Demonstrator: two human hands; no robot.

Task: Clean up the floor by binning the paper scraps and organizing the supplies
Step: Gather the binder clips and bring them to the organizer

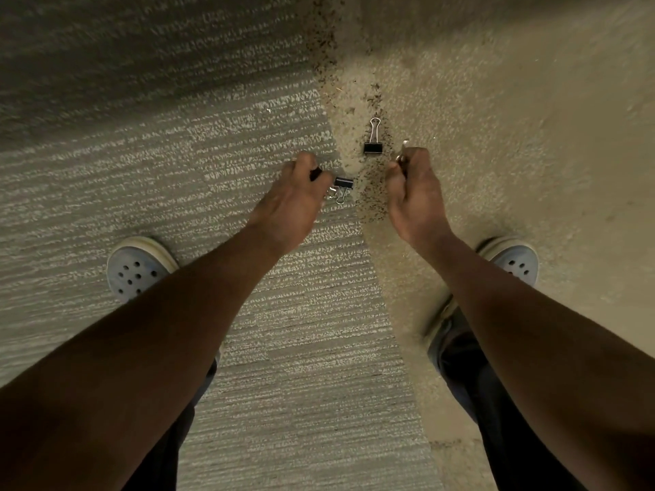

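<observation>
A black binder clip (373, 141) with silver handles lies on the carpet between and just beyond my hands. A second black binder clip (342, 188) sits at the fingertips of my left hand (294, 200), whose fingers curl round a dark object, likely another clip. My right hand (413, 193) is curled round small metal items; silver wire pokes out above its fingers. Both hands are down at floor level. No paper scraps show.
The floor is carpet: a grey striped tile (212, 154) on the left and a plain beige tile (514, 136) on the right, with dark specks along the seam. My two pale perforated clogs (136, 269) stand on either side, below my arms.
</observation>
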